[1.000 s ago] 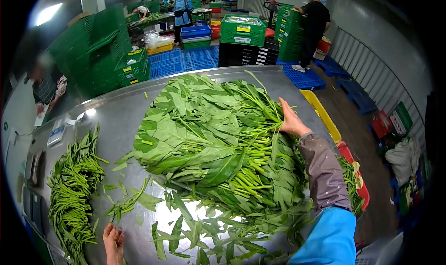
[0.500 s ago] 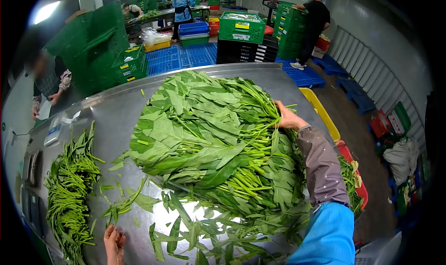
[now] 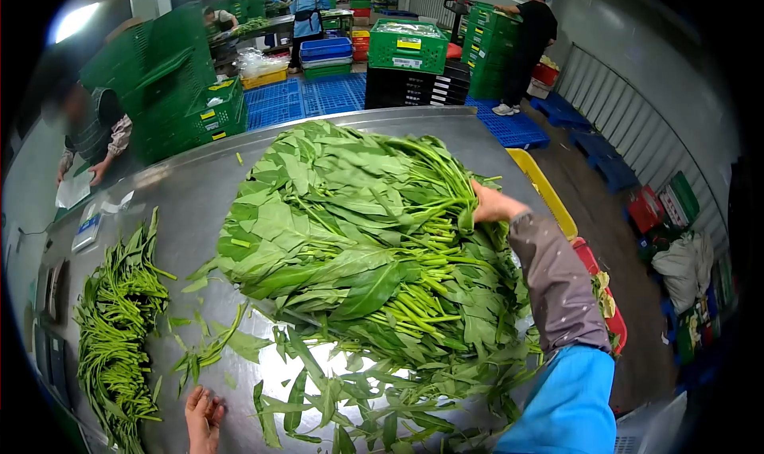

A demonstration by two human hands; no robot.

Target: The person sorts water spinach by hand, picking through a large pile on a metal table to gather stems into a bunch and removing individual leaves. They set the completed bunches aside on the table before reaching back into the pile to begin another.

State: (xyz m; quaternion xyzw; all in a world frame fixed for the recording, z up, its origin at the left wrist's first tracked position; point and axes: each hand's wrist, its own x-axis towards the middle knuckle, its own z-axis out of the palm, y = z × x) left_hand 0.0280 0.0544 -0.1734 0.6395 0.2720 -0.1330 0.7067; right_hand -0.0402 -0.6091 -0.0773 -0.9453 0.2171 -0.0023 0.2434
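Observation:
A big heap of water spinach [image 3: 318, 215], broad green leaves with pale cut stems, lies on the steel table in front of me. My right hand [image 3: 495, 202] is at the heap's right side, closed around a bundle of stems; its fingertips are hidden behind them. Low on the left, my left hand [image 3: 204, 416] rests over the table with fingers loosely curled and apart, holding nothing visible. Close to it are some loose sprigs [image 3: 208, 349]. Farther left lies a long row of water spinach [image 3: 123, 335], stems pointing right. Scattered leaves [image 3: 382, 402] cover the near table.
The steel table [image 3: 195, 191] reaches to a raised far edge. Along its right side stand a yellow crate [image 3: 549, 191] and a red crate [image 3: 601, 283]. Across the table at left, a person [image 3: 95, 136] holds paper. Stacked green crates [image 3: 410, 46] and other people are beyond.
My right hand has shifted slightly downward with the stems, and the leaves around it have moved a little. The left hand has barely moved. The view has turned slightly.

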